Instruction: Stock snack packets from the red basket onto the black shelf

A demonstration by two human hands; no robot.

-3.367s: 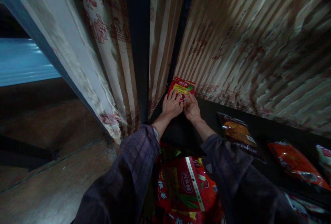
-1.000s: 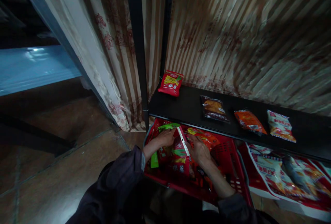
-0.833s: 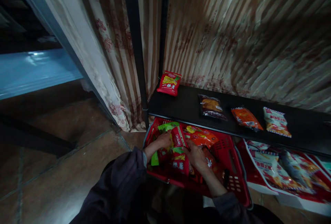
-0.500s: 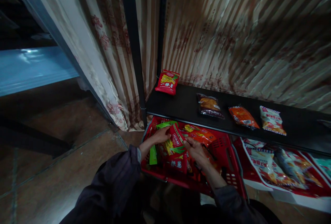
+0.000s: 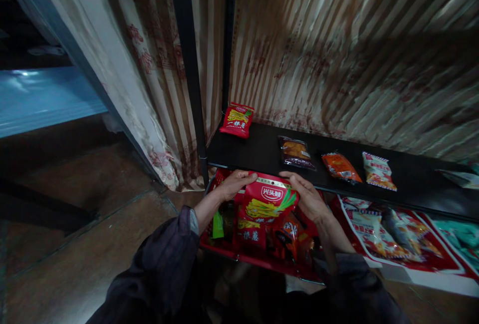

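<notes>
Both my hands hold a red snack bag [image 5: 270,198] by its upper corners, upright above a red basket [image 5: 258,261]. My left hand [image 5: 235,184] pinches the top left corner, and my right hand [image 5: 309,199] grips the top right one. In the basket below lie another red bag [image 5: 250,234], a green packet [image 5: 217,224] and orange packets [image 5: 290,234]. A matching red bag [image 5: 237,120] leans at the left end of the black shelf [image 5: 262,149].
Along the shelf lie a brown packet [image 5: 295,153], an orange packet [image 5: 341,166] and a white-red bag [image 5: 378,170]. A box of snack bags [image 5: 374,234] stands below right. A black post [image 5: 189,64] rises left of the shelf, beside a striped curtain [image 5: 149,74].
The held red bag has been lifted and spread, its front now facing me. My right hand has moved right and up to its corner. The view has shifted slightly.
</notes>
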